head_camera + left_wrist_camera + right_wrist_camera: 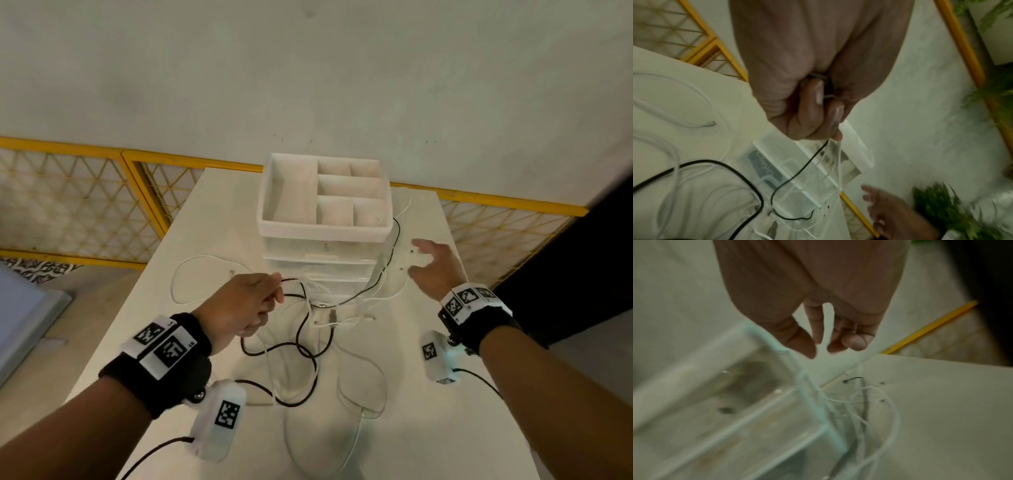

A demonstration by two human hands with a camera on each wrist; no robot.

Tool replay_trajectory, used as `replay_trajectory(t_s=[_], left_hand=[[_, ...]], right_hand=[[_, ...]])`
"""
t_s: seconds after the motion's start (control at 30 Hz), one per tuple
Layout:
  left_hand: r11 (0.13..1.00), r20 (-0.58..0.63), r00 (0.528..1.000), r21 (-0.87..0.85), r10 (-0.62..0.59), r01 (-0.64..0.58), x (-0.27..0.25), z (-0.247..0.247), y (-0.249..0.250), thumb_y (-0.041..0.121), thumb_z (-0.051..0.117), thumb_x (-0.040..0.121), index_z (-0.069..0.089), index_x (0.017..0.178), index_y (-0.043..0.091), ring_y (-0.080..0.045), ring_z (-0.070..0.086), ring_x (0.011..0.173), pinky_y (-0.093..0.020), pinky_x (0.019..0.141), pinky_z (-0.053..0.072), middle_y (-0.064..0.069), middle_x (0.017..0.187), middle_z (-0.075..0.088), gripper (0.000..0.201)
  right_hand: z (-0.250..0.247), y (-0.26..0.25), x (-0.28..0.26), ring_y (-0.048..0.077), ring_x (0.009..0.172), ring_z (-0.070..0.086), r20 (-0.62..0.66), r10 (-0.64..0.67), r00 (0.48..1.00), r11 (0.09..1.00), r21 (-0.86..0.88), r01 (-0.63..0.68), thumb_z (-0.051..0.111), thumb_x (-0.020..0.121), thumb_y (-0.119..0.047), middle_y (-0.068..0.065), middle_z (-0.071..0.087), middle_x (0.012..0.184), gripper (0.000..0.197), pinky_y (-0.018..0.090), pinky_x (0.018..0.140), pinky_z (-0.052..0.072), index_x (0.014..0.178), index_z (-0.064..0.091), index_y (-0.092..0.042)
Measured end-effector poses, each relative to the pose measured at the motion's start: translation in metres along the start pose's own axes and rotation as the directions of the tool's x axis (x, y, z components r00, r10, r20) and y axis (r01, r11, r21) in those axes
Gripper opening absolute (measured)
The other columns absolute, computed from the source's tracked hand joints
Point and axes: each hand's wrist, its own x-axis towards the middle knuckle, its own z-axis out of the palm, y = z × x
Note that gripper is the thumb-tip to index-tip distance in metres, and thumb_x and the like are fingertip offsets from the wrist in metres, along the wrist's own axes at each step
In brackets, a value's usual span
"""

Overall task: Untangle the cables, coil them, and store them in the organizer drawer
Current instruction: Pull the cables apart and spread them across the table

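Cables (308, 346), black and white, tangled mid-table (462, 394), in front of organizer (323, 226) at far edge. My left hand (245, 305) pinches several strands; rest hang below fist. My right hand (433, 267), fingers spread, hovers beside organizer, holding nothing.

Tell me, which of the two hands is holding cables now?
The left hand: its fingers are curled round a black cable and white cables. The right hand is spread beside the organizer, holding nothing.
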Motion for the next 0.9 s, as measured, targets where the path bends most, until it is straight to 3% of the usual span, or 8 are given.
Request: replay_trajectory(t_s=[0.13,0.27,0.43,0.5,0.6,0.73,0.83,0.9], left_hand=[[0.981,0.059,0.993,0.160,0.104,-0.112,-0.001,0.018,0.014,0.037,0.048,0.102,0.062,0.083,0.008,-0.007,0.026,0.043,-0.017,0.039,0.019,0.008,0.055,0.032,0.037],[0.913,0.164,0.958,0.302,0.234,-0.274,-0.007,0.029,0.027,0.033,0.049,0.102,0.062,0.076,0.009,-0.002,0.035,0.041,-0.009,0.041,0.030,0.015,0.045,0.041,0.039],[0.844,0.198,0.956,0.455,0.216,-0.285,-0.014,0.006,0.023,0.040,0.050,0.100,0.059,0.069,0.012,-0.009,0.038,0.050,-0.011,0.048,0.035,0.005,0.059,0.041,0.043],[0.782,0.225,0.971,0.588,0.085,-0.205,-0.014,-0.005,0.013,0.042,0.051,0.099,0.054,0.066,0.014,-0.014,0.040,0.055,-0.016,0.051,0.037,0.003,0.060,0.044,0.043],[0.730,0.224,0.971,0.678,-0.087,-0.091,-0.010,-0.005,-0.012,0.038,0.048,0.101,0.051,0.068,0.013,-0.015,0.045,0.051,-0.020,0.047,0.037,0.002,0.058,0.052,0.041],[0.878,0.078,0.986,0.469,-0.146,0.093,0.000,0.002,-0.039,0.020,0.044,0.102,0.056,0.076,0.008,-0.013,0.044,0.043,-0.018,0.036,0.028,-0.003,0.057,0.055,0.032],[0.978,-0.006,0.979,0.025,-0.205,0.205,0.000,-0.001,-0.043,0.019,0.042,0.104,0.053,0.074,0.009,-0.006,0.036,0.031,-0.012,0.032,0.022,0.004,0.045,0.045,0.033],[0.990,-0.041,0.989,0.023,-0.141,0.142,0.000,-0.002,-0.039,0.023,0.043,0.104,0.047,0.072,0.012,-0.007,0.032,0.034,-0.015,0.035,0.025,0.002,0.052,0.037,0.034]], right_hand=[[0.007,-0.073,-0.070,0.007,0.056,0.052,0.356,-0.311,0.881,0.942,0.235,0.238,0.084,0.075,-0.022,-0.007,0.060,0.058,0.074,0.021,0.068,0.047,0.140,0.050,-0.035],[0.026,-0.088,-0.102,0.011,0.047,0.048,0.453,-0.396,0.798,0.918,0.183,0.352,0.079,0.082,-0.035,-0.010,0.062,0.053,0.014,0.022,0.055,0.045,0.093,0.070,-0.032],[0.027,-0.045,-0.077,0.010,0.049,0.056,0.408,-0.114,0.906,0.967,-0.164,0.196,0.070,0.087,-0.049,-0.002,0.061,0.055,0.042,0.024,0.055,0.041,0.056,0.060,-0.022],[0.018,-0.024,-0.065,0.013,0.053,0.062,0.279,0.012,0.960,0.986,-0.164,0.035,0.075,0.084,-0.041,0.000,0.066,0.058,0.031,0.021,0.053,0.046,0.064,0.065,-0.020],[0.019,-0.008,-0.056,0.029,0.085,0.072,0.036,-0.007,0.999,0.993,-0.120,0.012,0.075,0.084,-0.023,0.002,0.072,0.080,0.007,0.037,0.085,0.056,0.079,0.071,-0.026],[0.043,-0.007,-0.072,0.024,0.103,0.065,0.130,0.029,0.991,0.999,-0.042,-0.023,0.075,0.086,-0.025,-0.011,0.056,0.121,0.073,0.033,0.105,0.044,0.148,0.038,-0.037],[0.070,0.015,-0.096,0.029,0.110,0.062,0.123,0.067,0.990,0.987,-0.156,-0.047,0.069,0.087,-0.025,-0.002,0.062,0.127,0.065,0.038,0.102,0.047,0.143,0.038,-0.034],[0.088,0.029,-0.115,0.029,0.118,0.058,0.196,0.176,0.964,0.930,-0.355,-0.098,0.066,0.088,-0.036,0.004,0.059,0.129,0.047,0.035,0.100,0.047,0.131,0.050,-0.026]])
